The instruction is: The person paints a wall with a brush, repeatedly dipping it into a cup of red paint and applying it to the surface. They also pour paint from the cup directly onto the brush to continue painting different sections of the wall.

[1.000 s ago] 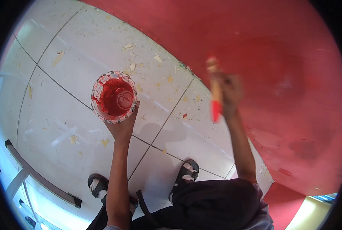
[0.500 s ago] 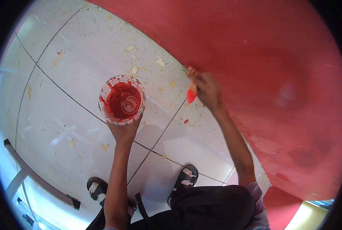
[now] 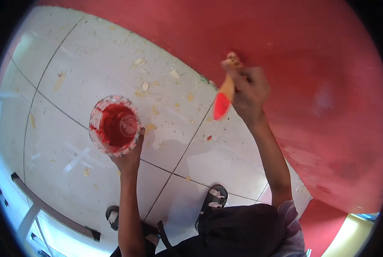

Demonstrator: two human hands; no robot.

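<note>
L hand (image 3: 129, 156) is gripping round white cup of red paint (image 3: 114, 125) over tiled floor (image 3: 71, 64); R hand (image 3: 249, 92) is clutching wooden red-tipped brush (image 3: 225, 94) against red wall (image 3: 320, 51) (mid-stroke, prob.); a reload calls for cup nearer.

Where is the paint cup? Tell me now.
In the head view the paint cup is left of centre, held from below by the left hand over the tiled floor, apart from the brush.
</note>
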